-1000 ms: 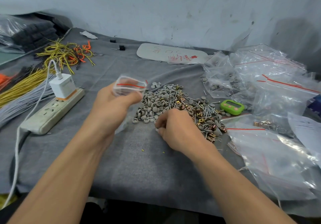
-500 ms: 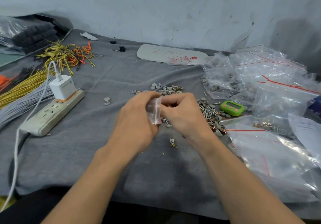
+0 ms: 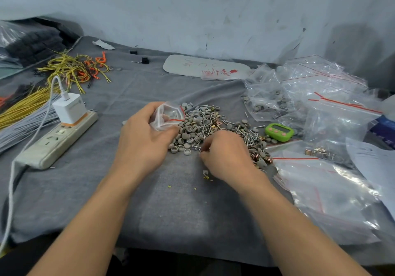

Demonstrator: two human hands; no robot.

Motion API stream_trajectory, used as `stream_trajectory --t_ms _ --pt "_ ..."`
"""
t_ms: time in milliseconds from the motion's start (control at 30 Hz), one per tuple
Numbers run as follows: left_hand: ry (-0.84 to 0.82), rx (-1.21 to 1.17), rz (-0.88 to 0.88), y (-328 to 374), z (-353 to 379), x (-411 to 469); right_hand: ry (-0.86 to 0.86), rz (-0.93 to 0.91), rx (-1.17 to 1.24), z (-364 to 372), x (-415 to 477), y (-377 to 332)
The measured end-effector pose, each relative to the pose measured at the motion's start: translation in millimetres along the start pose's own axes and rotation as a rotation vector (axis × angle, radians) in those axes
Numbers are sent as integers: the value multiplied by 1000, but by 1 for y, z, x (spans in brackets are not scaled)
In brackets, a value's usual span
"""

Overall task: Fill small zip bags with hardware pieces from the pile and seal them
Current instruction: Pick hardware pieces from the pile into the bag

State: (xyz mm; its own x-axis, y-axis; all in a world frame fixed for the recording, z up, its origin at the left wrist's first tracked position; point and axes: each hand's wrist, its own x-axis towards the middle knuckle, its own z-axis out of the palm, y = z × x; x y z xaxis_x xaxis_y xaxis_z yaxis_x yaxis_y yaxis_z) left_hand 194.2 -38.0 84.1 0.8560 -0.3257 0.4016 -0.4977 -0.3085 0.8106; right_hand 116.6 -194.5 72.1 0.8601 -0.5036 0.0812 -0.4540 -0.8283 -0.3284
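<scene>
Wire bundles point(image 3: 21, 108): yellow and grey lengths along the left edge of the desk point(image 3: 171, 211).
Power strip point(image 3: 57, 141): near the left edge, with a white charger point(image 3: 69, 108) plugged in.
Left hand point(image 3: 145, 138): mid-desk, fingers and thumb curled round the small zip bag point(image 3: 168, 115).
Zip bag: red-lined mouth gaping, just at the pile's left side.
Pile point(image 3: 203, 123): grey caps, screws and coppery clips, at the desk's centre.
Right hand point(image 3: 226, 156): at the pile's near edge, fingers curled down among the pieces; whether they pinch one cannot be told.
Timer point(image 3: 279, 132): green, right of the pile.
Large bags point(image 3: 331, 108): clear, heaped along the right edge.
</scene>
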Motion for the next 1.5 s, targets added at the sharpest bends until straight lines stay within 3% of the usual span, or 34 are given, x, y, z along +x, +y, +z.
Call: stream_trajectory --t_ms 100,200,300,433,500,633,733,833,900,967,1033,1100,1200,1267,1367,1500 --pt "-6 6 5 1 0 -1 47 -52 -89 6 1 0" --pt "-11 41 39 4 4 -4 77 -13 -16 9 3 1" --pt "-14 116 56 5 6 -7 170 44 306 5 8 4" --pt "-43 195 76 6 12 -8 303 -73 736 -16 7 -3" --pt "-68 206 76 7 18 -9 235 -159 803 -24 3 -8" --pt "-127 199 111 7 23 -12 22 -254 643 -22 0 -15" --pt "-105 164 124 5 22 -11 68 -190 740 -20 2 -13" --pt "-69 48 69 8 13 -6 214 22 933 -21 8 -4" --pt "-62 -199 13 15 7 -2 124 97 965 -20 9 4" --pt "-68 -603 -129 21 2 2 -99 79 968 -16 7 6" --pt "-153 -979 -346 24 -4 6 -297 23 965 -13 3 5" --pt "-263 -1152 -473 22 -11 9 -457 -11 981 -12 -1 4" --pt "-327 -1208 -546 20 -14 11 -637 -27 1110 -16 -7 4" --pt "-308 -1200 -566 18 -14 13 -671 -25 1164 -19 -10 2" --pt "-337 -1169 -614 15 -16 15 -619 11 1214 -20 -12 -5" --pt "-407 -803 -647 11 -13 10 -456 139 1420 -20 -8 -8"
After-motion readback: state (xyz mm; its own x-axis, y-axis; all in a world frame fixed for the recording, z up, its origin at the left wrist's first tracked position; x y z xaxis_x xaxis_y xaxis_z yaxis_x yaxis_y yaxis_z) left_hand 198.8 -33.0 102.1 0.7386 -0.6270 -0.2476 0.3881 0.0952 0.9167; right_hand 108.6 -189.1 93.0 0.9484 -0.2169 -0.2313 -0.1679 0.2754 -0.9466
